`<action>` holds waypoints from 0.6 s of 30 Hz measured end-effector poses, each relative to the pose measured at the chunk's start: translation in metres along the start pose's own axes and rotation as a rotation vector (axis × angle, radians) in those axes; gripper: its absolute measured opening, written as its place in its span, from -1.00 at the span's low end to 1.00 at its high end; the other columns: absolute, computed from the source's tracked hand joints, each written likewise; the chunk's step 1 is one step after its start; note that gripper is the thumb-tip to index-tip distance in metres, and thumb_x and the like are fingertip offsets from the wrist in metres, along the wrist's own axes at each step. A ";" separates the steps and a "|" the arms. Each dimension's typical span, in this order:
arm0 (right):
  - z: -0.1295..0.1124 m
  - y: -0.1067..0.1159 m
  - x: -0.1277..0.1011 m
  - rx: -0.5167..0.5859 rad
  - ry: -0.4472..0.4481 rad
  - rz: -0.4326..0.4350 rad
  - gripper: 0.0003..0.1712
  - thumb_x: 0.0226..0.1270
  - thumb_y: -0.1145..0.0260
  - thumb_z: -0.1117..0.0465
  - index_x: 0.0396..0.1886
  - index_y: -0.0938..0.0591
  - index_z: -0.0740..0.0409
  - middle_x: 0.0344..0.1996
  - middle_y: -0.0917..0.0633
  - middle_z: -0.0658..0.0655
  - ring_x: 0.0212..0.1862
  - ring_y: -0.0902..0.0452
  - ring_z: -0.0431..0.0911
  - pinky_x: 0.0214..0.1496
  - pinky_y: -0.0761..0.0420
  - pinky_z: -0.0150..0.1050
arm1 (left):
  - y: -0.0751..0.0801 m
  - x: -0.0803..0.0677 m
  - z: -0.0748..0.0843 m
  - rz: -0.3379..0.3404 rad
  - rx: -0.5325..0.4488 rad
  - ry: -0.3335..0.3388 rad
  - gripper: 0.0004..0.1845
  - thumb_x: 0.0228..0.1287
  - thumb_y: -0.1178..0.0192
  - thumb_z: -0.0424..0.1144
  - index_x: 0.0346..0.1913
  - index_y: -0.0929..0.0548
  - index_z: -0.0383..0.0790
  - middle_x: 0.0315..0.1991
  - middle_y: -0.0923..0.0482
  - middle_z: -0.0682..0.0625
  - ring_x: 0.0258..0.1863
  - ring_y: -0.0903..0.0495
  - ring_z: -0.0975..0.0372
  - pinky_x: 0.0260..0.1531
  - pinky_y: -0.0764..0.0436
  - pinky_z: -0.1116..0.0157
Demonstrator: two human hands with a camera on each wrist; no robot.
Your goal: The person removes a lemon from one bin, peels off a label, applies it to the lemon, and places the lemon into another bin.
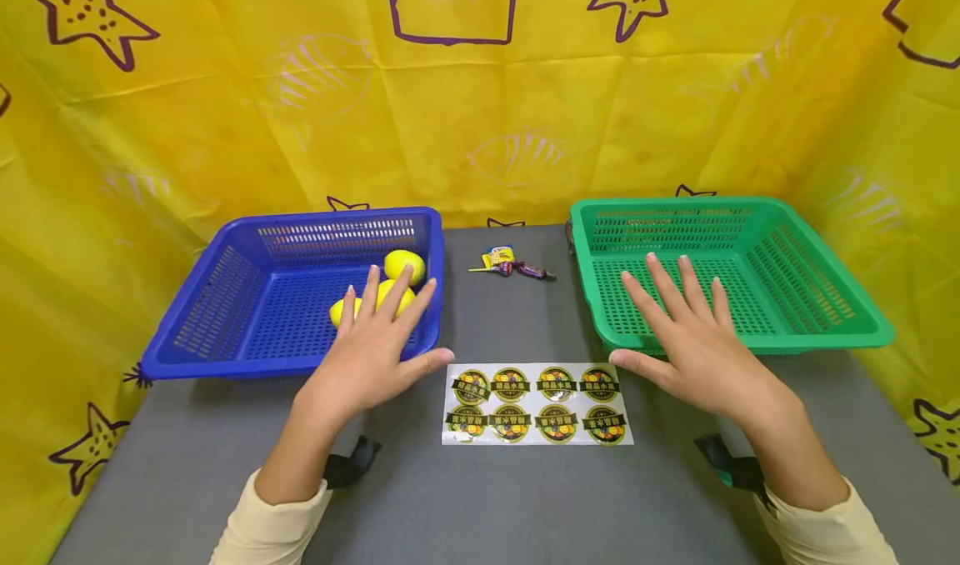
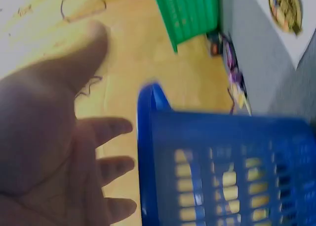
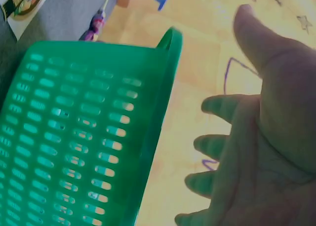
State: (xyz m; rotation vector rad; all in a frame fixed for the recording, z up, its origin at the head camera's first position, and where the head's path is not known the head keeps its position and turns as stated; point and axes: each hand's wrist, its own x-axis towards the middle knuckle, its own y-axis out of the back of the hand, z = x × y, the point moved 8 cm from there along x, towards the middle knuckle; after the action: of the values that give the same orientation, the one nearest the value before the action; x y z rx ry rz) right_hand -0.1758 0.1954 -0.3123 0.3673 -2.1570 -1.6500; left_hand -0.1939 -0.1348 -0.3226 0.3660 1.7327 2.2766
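While the lemons (image 1: 404,267) lie inside the blue basket (image 1: 232,371), we judge them light, firm, slightly slippery, best held round the middle; both grips empty, left hand (image 1: 371,355) spread near them, right hand (image 1: 697,352) by the green basket (image 1: 813,341).

Downward head view, nearer wrist views, green basket (image 1: 765,302) common

2 bskts (image 1: 288,308) (image 1: 757,298), 3 lemons (image 1: 404,265), 8 stickers (image 1: 510,385), 2 hands (image 1: 367,361) (image 1: 701,361).
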 end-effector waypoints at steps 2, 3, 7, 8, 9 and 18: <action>-0.006 0.001 -0.002 0.003 0.031 0.032 0.09 0.35 -0.30 -0.26 0.65 0.07 -0.07 0.61 0.22 0.17 0.55 0.56 0.21 0.41 0.50 0.33 | 0.009 0.006 -0.014 0.041 -0.016 0.039 -0.13 0.36 -0.19 0.22 0.59 -0.15 -0.08 0.59 0.10 -0.21 0.53 0.27 -0.24 0.38 0.19 -0.32; -0.009 0.001 -0.003 0.004 0.047 0.043 0.09 0.35 -0.31 -0.25 0.65 0.05 -0.06 0.61 0.20 0.18 0.55 0.53 0.21 0.42 0.48 0.33 | 0.012 0.008 -0.020 0.059 -0.016 0.063 -0.16 0.37 -0.22 0.15 0.57 -0.19 -0.14 0.56 0.02 -0.26 0.52 0.16 -0.27 0.37 0.09 -0.33; -0.023 -0.005 -0.005 -0.002 0.107 0.050 0.05 0.35 -0.31 -0.25 0.64 -0.03 -0.02 0.60 0.12 0.20 0.56 0.46 0.22 0.44 0.40 0.33 | 0.017 0.021 -0.043 0.065 -0.006 0.138 -0.28 0.37 -0.26 -0.02 0.45 -0.35 -0.34 0.39 -0.28 -0.40 0.37 -0.21 -0.33 0.25 -0.24 -0.32; -0.026 -0.007 -0.005 -0.005 0.119 0.047 0.04 0.35 -0.30 -0.25 0.64 -0.05 -0.01 0.60 0.12 0.20 0.56 0.45 0.22 0.45 0.39 0.32 | 0.015 0.024 -0.046 0.046 -0.002 0.155 -0.29 0.37 -0.26 -0.02 0.43 -0.37 -0.35 0.36 -0.32 -0.41 0.33 -0.26 -0.33 0.22 -0.28 -0.31; -0.029 -0.009 -0.006 -0.008 0.128 0.043 0.03 0.36 -0.29 -0.26 0.63 -0.06 0.00 0.60 0.12 0.19 0.57 0.45 0.22 0.45 0.38 0.32 | 0.012 0.027 -0.049 0.024 0.003 0.171 -0.30 0.36 -0.26 -0.01 0.42 -0.38 -0.36 0.34 -0.34 -0.42 0.31 -0.29 -0.33 0.19 -0.32 -0.31; -0.031 -0.025 -0.001 0.003 0.131 -0.024 -0.12 0.47 -0.20 -0.21 0.59 -0.18 0.12 0.59 0.01 0.17 0.57 0.20 0.21 0.45 0.08 0.35 | -0.018 0.049 -0.056 -0.212 0.054 0.237 -0.23 0.28 -0.32 0.05 0.48 -0.36 -0.16 0.35 -0.29 -0.44 0.23 -0.37 -0.33 0.09 -0.39 -0.32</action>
State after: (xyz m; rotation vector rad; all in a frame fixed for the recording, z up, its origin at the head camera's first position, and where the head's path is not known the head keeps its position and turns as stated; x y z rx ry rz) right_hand -0.1615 0.1623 -0.3290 0.4901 -2.0667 -1.5896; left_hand -0.2583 -0.1638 -0.3527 -0.0800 1.8460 2.1949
